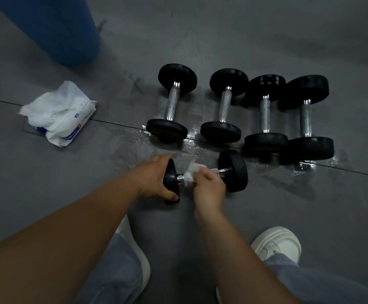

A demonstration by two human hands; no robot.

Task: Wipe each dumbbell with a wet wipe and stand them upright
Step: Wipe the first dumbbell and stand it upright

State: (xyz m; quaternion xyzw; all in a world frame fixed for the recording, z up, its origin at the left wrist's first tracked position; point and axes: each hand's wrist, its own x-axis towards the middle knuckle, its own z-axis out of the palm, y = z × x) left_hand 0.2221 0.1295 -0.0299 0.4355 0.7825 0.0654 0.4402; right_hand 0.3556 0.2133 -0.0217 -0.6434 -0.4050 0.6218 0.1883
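Gripping dumbbell (233,170) end, L hand (156,178); R hand (209,185) clamped w/ wipe (192,172) on handle.

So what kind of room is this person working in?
Probably a gym or home workout area. Four dumbbells lie in a row on a dark rubbery floor, a fifth dumbbell is being wiped, and a blue padded column stands nearby.

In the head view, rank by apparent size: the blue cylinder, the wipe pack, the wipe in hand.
1. Blue cylinder, cropped by the frame
2. Wipe pack
3. Wipe, partly hidden by the right hand
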